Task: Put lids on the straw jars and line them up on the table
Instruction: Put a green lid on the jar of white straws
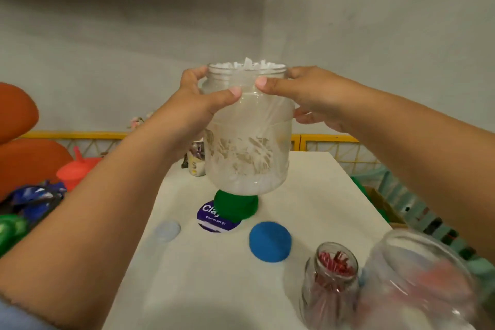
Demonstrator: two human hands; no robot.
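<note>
1. At the far left edge, off the table, sit an orange-red plastic container (76,170) and some crumpled blue wrapping (37,195).
2. A pale, blurred lid (167,229) lies on the white table (321,195), towards its left side.
3. The left hand (203,99) grips the big clear jar (247,128) from its left side, thumb across the front just below the neck, fingers curled round the rim.
4. The jar is held up in the air above the table, upright, open at the top and packed with white straws (249,64); it sits between the two hands.
5. Beneath it on the table, a green lid (235,207) rests partly over a purple round sticker (211,218).
6. The right hand (308,96) clasps the jar's right side, thumb on the front near the neck, almost meeting the other thumb.
7. A blue lid (270,241) lies flat further forward.
8. A small glass jar of red straws (330,278) stands lidless near the right, just beside a larger, blurred clear jar (417,281).
</note>
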